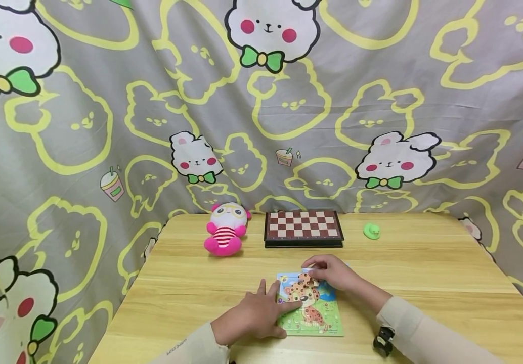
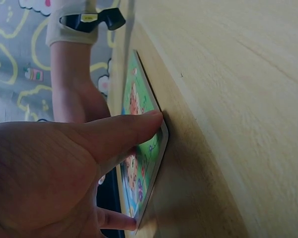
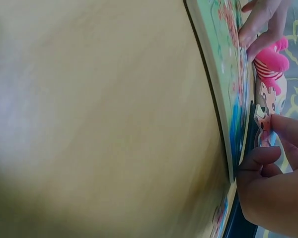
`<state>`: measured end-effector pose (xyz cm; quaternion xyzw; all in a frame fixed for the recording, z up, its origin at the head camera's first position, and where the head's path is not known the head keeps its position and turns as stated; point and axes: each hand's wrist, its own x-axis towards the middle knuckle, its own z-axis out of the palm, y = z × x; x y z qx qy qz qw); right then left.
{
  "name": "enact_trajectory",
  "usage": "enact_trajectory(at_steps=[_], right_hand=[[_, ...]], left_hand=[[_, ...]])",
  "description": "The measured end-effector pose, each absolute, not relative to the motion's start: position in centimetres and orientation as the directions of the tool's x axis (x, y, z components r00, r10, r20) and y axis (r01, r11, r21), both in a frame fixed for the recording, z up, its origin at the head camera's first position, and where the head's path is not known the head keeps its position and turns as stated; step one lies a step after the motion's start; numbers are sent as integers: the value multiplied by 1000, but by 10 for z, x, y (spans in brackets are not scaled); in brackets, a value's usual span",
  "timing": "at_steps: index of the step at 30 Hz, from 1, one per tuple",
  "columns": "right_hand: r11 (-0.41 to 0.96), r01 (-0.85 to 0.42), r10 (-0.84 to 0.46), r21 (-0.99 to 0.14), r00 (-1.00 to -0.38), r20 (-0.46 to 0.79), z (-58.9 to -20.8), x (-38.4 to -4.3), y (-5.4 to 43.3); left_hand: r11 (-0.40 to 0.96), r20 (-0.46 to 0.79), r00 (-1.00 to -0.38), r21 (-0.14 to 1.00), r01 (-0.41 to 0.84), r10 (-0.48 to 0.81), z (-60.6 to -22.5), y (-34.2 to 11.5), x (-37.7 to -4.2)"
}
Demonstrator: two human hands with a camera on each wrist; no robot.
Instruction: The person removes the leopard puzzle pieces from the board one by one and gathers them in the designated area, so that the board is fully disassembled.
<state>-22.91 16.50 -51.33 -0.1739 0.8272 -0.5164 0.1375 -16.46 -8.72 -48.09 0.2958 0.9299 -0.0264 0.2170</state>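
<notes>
A jigsaw puzzle [image 1: 291, 323] with a spotted leopard cub on a green and blue ground lies flat on the wooden table. My left hand [image 1: 263, 311] rests on its left side with the fingers extended. In the left wrist view the thumb [image 2: 139, 126] presses near a corner of the puzzle's edge. Over the puzzle's upper part, my right hand [image 1: 336, 273] pinches a puzzle piece [image 3: 265, 106] between thumb and fingers. That piece is spotted orange and stands raised off the board in the right wrist view.
Behind the puzzle sits a checkered board-game box [image 1: 304, 230]. A pink panda plush [image 1: 226, 230] is to its left, a small green duck toy [image 1: 372, 231] to its right. Another colourful puzzle piece [image 3: 219, 217] lies beyond the puzzle's edge. A patterned curtain [image 1: 261, 116] hangs behind the table.
</notes>
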Motion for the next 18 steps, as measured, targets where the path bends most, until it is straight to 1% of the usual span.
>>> enact_trajectory(at_steps=[12,18], right_hand=[[404,-166,-432,-900,-902,-27,-510,-231,191],[416,-152,-416,-897,-909,-39,-506,-228,203]], left_hand=[[826,-412,-736,81,558,537,-480,-88,-163],[825,-406,-737,84,558,540,-479,-88,-162]])
